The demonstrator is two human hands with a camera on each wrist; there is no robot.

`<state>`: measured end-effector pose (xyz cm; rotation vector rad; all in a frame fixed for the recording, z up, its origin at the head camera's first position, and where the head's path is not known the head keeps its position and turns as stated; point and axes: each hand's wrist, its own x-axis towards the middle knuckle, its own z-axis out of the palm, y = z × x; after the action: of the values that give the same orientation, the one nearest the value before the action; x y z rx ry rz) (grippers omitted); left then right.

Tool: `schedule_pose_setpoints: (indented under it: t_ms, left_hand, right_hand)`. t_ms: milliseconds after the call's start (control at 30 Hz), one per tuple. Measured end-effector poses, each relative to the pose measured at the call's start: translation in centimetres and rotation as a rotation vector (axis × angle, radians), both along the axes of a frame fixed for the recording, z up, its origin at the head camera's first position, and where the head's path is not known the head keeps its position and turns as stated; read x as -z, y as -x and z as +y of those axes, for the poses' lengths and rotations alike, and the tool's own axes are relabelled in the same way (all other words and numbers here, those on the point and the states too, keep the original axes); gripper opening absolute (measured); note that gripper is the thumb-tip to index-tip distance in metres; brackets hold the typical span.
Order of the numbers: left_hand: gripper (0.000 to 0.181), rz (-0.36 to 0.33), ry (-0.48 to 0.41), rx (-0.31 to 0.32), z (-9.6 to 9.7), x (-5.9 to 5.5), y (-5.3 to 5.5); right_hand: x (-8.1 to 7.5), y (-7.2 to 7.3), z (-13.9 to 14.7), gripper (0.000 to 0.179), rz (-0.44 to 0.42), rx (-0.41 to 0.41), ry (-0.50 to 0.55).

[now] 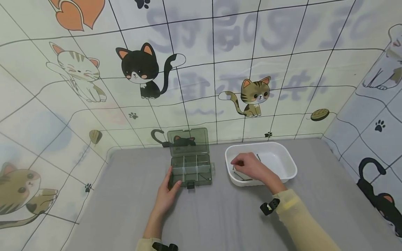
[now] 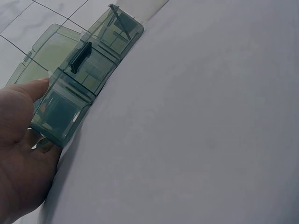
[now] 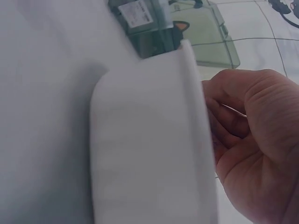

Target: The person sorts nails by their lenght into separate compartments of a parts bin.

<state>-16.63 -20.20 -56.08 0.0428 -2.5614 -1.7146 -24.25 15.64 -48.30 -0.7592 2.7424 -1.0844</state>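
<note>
A green see-through compartment box (image 1: 191,169) stands with its lid (image 1: 189,142) raised. My left hand (image 1: 166,195) grips its left front corner, thumb at the front and the other fingers along the side. One long thin nail-like piece (image 2: 122,23) leans in the front right compartment. To the right, my right hand (image 1: 251,166) is over the left part of a white plastic tray (image 1: 290,167). Its thumb and fingertips pinch a thin dark nail-like piece (image 1: 233,167). More thin dark pieces lie in the tray below the hand. In the right wrist view, the tray wall hides the fingertips.
Grey cloth covers the table (image 1: 220,219). Behind it hangs a white sheet (image 1: 201,90) with printed cats and grid lines. A black latch (image 1: 190,185) sticks out at the box's front. Black straps circle both wrists.
</note>
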Motion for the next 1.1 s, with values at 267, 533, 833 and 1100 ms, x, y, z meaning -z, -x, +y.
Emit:
schedule_pose_setpoints:
  t_ms: [267, 533, 833, 1100]
  left_hand:
    - [0.074, 0.042, 0.016, -0.020, 0.1, 0.2, -0.1]
    - [0.074, -0.007, -0.006, -0.019, 0.1, 0.3, 0.0]
    - [0.075, 0.004, -0.023, -0.007, -0.1, 0.6, 0.0]
    - [0.074, 0.002, -0.020, -0.004, -0.1, 0.4, 0.1]
  right_hand:
    - [0.9, -0.1, 0.7, 0.017, -0.017, 0.011, 0.002]
    - [1.4, 0.1, 1.1, 0.016, -0.055, 0.010, 0.016]
    - [1.8, 1.0, 1.6, 0.014, -0.154, -0.001, -0.023]
    - [3.0, 1.6, 1.8, 0.014, -0.234, -0.004, -0.136]
